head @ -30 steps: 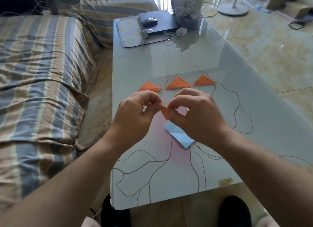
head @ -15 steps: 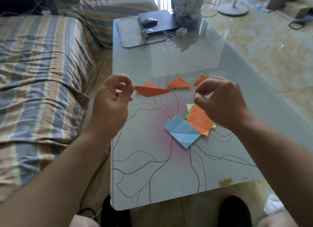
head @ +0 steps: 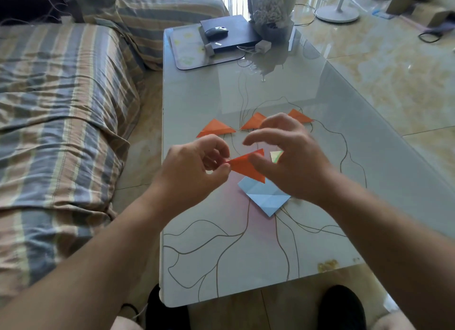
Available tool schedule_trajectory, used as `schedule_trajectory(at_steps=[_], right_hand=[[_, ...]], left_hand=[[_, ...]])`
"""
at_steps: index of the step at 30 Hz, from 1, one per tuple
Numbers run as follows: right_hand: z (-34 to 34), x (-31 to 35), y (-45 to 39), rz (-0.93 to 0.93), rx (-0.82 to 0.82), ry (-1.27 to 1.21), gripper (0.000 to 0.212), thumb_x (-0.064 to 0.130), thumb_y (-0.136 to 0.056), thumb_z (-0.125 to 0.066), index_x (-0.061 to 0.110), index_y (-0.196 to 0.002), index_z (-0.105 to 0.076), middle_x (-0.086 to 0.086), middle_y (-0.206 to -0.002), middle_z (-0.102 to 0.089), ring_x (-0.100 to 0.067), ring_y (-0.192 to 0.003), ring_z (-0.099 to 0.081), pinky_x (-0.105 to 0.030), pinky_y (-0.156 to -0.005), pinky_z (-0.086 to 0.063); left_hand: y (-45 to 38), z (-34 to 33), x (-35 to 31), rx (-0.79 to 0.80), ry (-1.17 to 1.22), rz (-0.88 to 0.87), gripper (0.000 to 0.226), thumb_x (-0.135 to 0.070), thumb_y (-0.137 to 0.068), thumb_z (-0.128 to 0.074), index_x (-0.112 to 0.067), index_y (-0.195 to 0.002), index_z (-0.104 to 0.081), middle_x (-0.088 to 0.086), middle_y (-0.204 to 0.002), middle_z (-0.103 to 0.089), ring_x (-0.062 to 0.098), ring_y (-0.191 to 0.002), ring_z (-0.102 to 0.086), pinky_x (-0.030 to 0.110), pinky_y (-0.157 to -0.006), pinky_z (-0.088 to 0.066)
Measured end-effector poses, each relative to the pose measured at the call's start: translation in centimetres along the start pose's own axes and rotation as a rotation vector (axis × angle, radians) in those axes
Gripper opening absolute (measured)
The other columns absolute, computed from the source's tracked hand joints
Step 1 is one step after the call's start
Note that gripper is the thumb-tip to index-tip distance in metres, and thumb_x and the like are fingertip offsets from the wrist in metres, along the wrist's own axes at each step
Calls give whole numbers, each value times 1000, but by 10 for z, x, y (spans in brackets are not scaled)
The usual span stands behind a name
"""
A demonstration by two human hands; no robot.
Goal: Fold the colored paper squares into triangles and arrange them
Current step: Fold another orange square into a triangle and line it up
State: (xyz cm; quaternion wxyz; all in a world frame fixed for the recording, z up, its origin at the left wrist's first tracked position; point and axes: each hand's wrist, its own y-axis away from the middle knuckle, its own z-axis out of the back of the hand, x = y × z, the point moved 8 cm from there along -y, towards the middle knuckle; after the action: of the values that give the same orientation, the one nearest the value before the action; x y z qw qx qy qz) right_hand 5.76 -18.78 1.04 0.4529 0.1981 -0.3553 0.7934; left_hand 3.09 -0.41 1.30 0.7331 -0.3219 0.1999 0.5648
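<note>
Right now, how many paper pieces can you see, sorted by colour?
Orange triangles on the table: 3
Orange triangle held in the left hand: 1
Blue creased square: 1
Pale yellow-green paper, mostly hidden behind the right hand: 1 visible
Total: 6

Both forearms are stretched forward from the lower corners of the view and are brought together over the middle. The left hand [head: 197,167] is turned with its back toward the camera; its fingers are curled, and the corner of a folded orange paper [head: 247,167] is pinched between the thumb and the forefinger. The right hand [head: 293,157] is held just beside it, a little higher. Its fingers [head: 261,135] are spread and loosely bent in the air, and its thumb is laid against the paper. Both wrists are kept nearly straight and bare.
</note>
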Motion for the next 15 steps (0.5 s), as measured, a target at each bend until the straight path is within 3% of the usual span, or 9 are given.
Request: schedule_trajectory(at_steps=[2, 5, 10, 15], right_hand=[[-14, 7, 4, 64, 91, 99, 28, 52, -87, -68, 38, -110, -77, 4, -118, -60, -23, -110, -51, -37, -89, -44], [-26, 12, 6, 79, 113, 126, 16, 42, -88, -72, 37, -101, -79, 9, -112, -63, -26, -107, -53, -42, -87, -50], [-26, 12, 1, 83, 93, 112, 3, 28, -87, -80, 29, -89, -79, 12, -100, -67, -24, -97, -58, -40, -84, -51], [-22, 9, -3, 102, 125, 139, 2, 29, -88, -80, 30, -89, -78, 13, -100, -66, -24, -97, -59, -37, -86, -47]], left_hand=[[0, -3, 0, 13, -11, 14, 23, -25, -84, -82, -29, -97, -63, -17, -81, -73, -3, -78, -71, 9, -72, -54], [0, -7, -1, 14, -14, -2, 29, -27, -82, -85, -29, -96, -59, -17, -81, -74, -6, -76, -71, 8, -71, -53], [1, -5, -5, 7, -1, -43, 31, -24, -84, -85, -27, -99, -58, -19, -82, -74, -10, -81, -69, 0, -72, -45], [0, -2, -10, 50, 9, -66, 33, -22, -86, -83, -29, -103, -55, -17, -79, -73, -4, -75, -68, 9, -67, -49]])
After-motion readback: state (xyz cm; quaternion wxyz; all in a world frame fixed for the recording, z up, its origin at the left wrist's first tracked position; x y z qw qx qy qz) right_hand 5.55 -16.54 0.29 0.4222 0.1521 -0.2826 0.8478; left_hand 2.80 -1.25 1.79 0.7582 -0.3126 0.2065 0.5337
